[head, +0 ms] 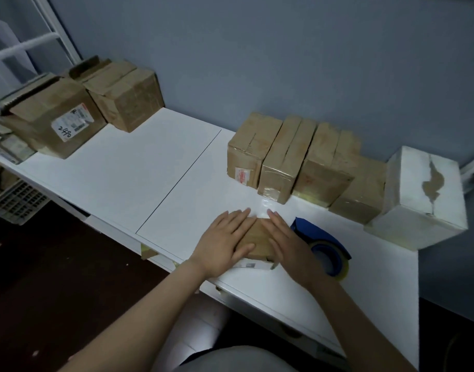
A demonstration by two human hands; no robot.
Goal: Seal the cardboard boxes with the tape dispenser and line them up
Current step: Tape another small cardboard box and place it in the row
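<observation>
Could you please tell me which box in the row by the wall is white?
The white box at the row's right end, with a torn patch on top; the boxes to its left are brown cardboard.

A small brown cardboard box [258, 241] lies flat before you, the blue tape dispenser [321, 244] just right of it. Behind, taped brown cardboard boxes [292, 159] stand side by side.
</observation>
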